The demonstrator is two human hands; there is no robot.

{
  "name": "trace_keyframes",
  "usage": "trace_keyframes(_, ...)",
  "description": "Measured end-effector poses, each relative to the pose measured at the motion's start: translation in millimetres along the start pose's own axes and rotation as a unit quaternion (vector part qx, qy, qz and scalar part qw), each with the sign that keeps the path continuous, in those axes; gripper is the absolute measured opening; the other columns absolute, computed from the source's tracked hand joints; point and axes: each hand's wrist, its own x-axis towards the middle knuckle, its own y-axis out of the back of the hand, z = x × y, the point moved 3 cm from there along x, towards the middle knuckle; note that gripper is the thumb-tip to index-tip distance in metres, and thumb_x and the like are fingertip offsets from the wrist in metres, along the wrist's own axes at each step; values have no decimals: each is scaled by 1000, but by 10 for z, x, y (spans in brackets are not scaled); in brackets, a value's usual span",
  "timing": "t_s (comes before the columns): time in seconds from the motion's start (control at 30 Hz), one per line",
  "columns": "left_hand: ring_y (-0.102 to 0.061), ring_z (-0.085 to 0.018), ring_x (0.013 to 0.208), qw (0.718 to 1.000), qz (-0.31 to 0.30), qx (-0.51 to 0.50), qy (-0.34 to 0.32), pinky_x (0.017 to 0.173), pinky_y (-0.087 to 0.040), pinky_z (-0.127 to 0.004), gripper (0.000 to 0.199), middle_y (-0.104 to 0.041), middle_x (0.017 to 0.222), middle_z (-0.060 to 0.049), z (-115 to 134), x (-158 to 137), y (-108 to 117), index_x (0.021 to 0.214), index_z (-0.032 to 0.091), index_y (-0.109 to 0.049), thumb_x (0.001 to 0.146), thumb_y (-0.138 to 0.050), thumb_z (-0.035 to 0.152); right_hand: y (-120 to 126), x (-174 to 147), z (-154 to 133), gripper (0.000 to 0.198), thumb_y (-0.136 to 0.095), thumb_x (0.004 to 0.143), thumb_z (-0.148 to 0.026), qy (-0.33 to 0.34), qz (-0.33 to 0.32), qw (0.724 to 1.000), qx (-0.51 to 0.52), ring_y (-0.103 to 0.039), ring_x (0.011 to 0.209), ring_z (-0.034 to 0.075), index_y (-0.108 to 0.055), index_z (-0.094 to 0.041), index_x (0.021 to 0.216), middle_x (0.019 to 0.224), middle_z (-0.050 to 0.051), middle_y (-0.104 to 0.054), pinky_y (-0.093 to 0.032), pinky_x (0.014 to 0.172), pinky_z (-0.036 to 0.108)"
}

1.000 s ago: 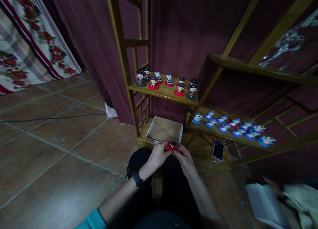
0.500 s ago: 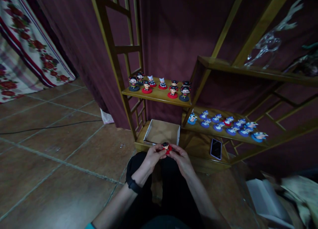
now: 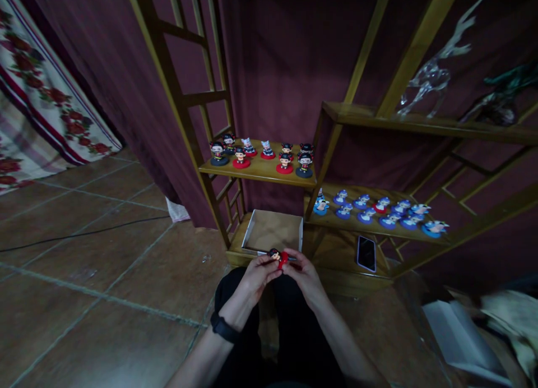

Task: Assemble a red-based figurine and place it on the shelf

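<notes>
A small glossy figurine [image 3: 277, 257] with a round black-haired head and red base is pinched between the left hand [image 3: 257, 275] and right hand [image 3: 303, 275], fingers curled closed around it.

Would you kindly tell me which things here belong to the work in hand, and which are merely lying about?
In hand:
- red-based figurine, held by left hand and right hand
- open box
- shelf figurines

Lying about:
- phone
- glass deer
- papers
</notes>
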Motion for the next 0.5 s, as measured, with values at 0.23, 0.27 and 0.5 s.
trace_keyframes(0.23, -64, -12, 69, 998, 12, -53, 15, 65, -52, -22, 19, -68, 80, -5, 37, -37, -19, 80, 12, -62, 63, -67, 4, 0, 14, 4, 38, -66, 65, -33, 8, 6, 1000, -21, -58, 81, 17, -60, -23, 102, 94, 3, -65, -48, 67, 30)
trace_keyframes(0.27, -64, -12, 70, 998, 13, -52, 17, 65, -52, -22, 20, -68, 80, -6, 43, -39, -23, 81, 12, -62, 64, -67, 4, 0, 13, 5, 37, -66, 66, -33, 7, 4, 1000, -17, -58, 83, 18, -60, -23, 102, 95, 3, -64, -48, 68, 30)
trace_keyframes(0.5, -64, -13, 69, 998, 12, -58, 15, 65, -52, -23, 21, -68, 80, -7, 54, -33, -32, 83, 12, -62, 64, -67, 5, -1, -1, 0, 37, -64, 69, -32, 0, -17, 1000, 10, -57, 93, 20, -59, -23, 104, 103, 4, -63, -46, 80, 36)
